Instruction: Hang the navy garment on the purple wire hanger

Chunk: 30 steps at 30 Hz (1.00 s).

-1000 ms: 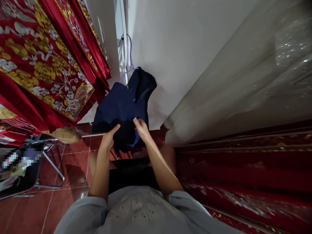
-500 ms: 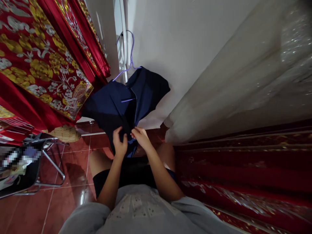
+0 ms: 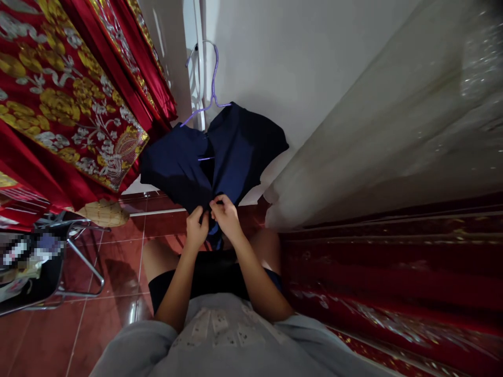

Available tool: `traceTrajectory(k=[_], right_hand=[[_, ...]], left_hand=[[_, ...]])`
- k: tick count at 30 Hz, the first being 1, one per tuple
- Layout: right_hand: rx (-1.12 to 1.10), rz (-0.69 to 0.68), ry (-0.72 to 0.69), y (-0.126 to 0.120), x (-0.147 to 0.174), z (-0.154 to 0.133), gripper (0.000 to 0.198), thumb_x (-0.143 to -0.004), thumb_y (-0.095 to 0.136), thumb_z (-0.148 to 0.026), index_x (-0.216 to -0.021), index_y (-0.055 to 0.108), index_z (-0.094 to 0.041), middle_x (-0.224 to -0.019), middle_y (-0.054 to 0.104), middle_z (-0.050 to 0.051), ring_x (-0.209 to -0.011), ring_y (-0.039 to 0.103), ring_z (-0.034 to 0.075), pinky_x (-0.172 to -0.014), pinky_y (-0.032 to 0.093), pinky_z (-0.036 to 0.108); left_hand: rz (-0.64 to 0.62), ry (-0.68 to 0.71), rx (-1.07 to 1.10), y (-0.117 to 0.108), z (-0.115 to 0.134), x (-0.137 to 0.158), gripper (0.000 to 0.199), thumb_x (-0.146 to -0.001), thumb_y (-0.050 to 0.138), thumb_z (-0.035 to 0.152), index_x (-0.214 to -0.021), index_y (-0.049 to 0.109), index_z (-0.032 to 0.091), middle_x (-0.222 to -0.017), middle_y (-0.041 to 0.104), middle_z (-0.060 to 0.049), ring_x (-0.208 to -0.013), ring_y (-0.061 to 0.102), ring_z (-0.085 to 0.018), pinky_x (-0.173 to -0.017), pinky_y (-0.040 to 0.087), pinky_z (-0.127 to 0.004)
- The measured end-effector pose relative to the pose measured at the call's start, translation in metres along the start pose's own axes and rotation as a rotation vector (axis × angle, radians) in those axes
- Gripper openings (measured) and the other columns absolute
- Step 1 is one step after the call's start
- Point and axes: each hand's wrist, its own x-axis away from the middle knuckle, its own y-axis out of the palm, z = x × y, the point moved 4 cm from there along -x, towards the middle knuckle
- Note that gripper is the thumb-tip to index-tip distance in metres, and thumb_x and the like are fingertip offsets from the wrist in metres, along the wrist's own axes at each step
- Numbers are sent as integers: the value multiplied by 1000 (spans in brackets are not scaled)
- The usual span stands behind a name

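Note:
A dark navy short-sleeved shirt (image 3: 239,152) hangs in front of me on a purple hanger (image 3: 213,89), hooked on a white upright. Its front gapes at the top, where the hanger's lower bar shows through. Below that gap, my left hand (image 3: 196,228) pinches one front edge. My right hand (image 3: 226,214) grips the opposite edge close beside it, thumb and finger together. The two edges meet between my hands. Whether a button or other fastener lies under my fingertips is too dark to tell. The lower part of the shirt hangs toward my knees.
Red cloth with gold and silver patterns (image 3: 70,99) hangs on the left. Below it stands a black chair (image 3: 58,272) with metal legs, things on its seat. A pale sheer fabric (image 3: 353,146) and dark red cloth (image 3: 373,267) line the right. Red tiles (image 3: 113,262) cover the floor.
My left hand has closed from spread fingers onto the shirt's front edge and come nearer my right hand. The shirt's front has drawn together, and its right shoulder side spreads wider.

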Motion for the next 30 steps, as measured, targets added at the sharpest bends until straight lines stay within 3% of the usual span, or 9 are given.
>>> traceTrajectory(k=[3, 6, 12, 16, 19, 22, 25, 27, 30], right_hand=[[67, -66, -14, 1, 0, -7, 31, -91, 57, -54, -97, 54, -24, -61, 55, -5, -56, 53, 14, -57, 42, 28], [72, -19, -21, -1, -2, -9, 30, -92, 55, -53, -95, 55, -23, -61, 54, -4, -57, 53, 15, -58, 43, 29], [48, -52, -15, 1, -1, -5, 21, -87, 55, -38, -72, 54, -22, -54, 50, -3, -51, 46, 12, -54, 38, 28], [-88, -135, 98, 4, -5, -12, 29, -81, 64, -45, -67, 59, -20, -50, 52, -2, -46, 43, 10, -47, 31, 26], [-285, -80, 107, -3, -38, -48, 30, -75, 71, -47, -73, 66, -17, -44, 41, -7, -39, 30, 6, -41, 19, 25], [-308, 54, -100, -19, -80, -114, 29, -78, 72, -46, -76, 67, -17, -45, 43, -7, -38, 29, 4, -38, 17, 22], [-131, -116, -213, -20, -88, -162, 29, -80, 73, -44, -74, 68, -16, -48, 53, -4, -39, 36, 4, -38, 22, 19], [17, -273, -194, -14, -71, -159, 31, -80, 75, -45, -74, 68, -15, -50, 57, -2, -40, 43, 5, -39, 28, 19], [183, -347, -56, -4, -34, -108, 35, -78, 77, -48, -75, 68, -14, -58, 64, 2, -47, 52, 8, -45, 38, 21]], left_hand=[[-5, -14, 12, -4, 3, -1, 15, -95, 56, 28, -82, 63, 21, -79, 63, -3, -75, 56, -17, -75, 43, -28], [-20, -8, 10, -4, 7, -2, 18, -97, 56, 31, -82, 59, 21, -75, 59, -1, -70, 54, -17, -71, 42, -28], [-16, -26, -6, -4, 12, -4, 21, -98, 57, 37, -85, 57, 21, -69, 52, 1, -64, 46, -15, -64, 36, -27], [38, -2, -27, -5, 11, -5, 18, -99, 52, 32, -89, 60, 20, -80, 60, -2, -75, 55, -17, -73, 41, -26], [94, -23, -44, -6, 4, -5, 15, -95, 52, 26, -85, 60, 19, -78, 58, -1, -75, 54, -16, -72, 40, -26], [96, -51, -38, -7, -3, -3, 15, -94, 54, 25, -81, 58, 19, -75, 54, 0, -73, 51, -15, -71, 38, -25], [154, -73, 9, -12, -4, -2, 23, -95, 58, 33, -78, 54, 19, -72, 49, 3, -70, 47, -13, -68, 36, -23], [176, -63, 66, -14, 0, -3, 25, -95, 60, 35, -77, 53, 18, -71, 48, 3, -68, 47, -12, -66, 36, -22], [171, -36, 154, -14, 10, -5, 17, -94, 61, 31, -83, 60, 17, -76, 57, 2, -73, 54, -12, -71, 42, -22]])
